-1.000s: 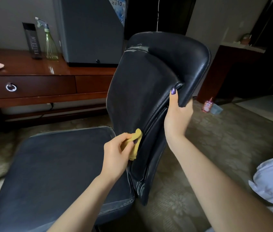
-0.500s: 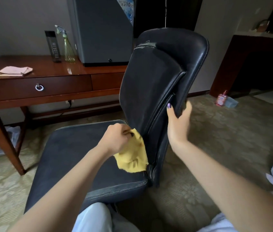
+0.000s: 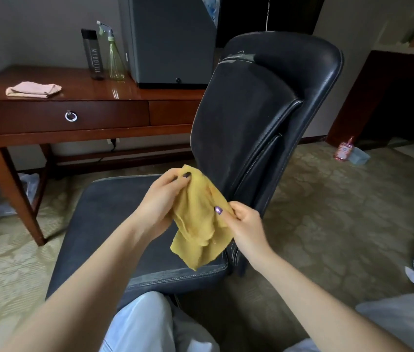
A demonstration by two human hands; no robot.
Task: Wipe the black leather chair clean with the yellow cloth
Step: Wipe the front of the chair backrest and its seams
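Yellow cloth [image 3: 198,232], just one, is hanging crumpled over the seat [image 3: 104,212] of the single black leather chair [image 3: 246,118], its long axis running top to bottom. Two hands are holding it: left hand [image 3: 160,201] is gripping its top, right hand [image 3: 246,224] is pinching its right edge.

The yellow cloth [image 3: 200,224] hides part of the chair [image 3: 251,110]; the grey cabinet [image 3: 170,41] is cropped above.
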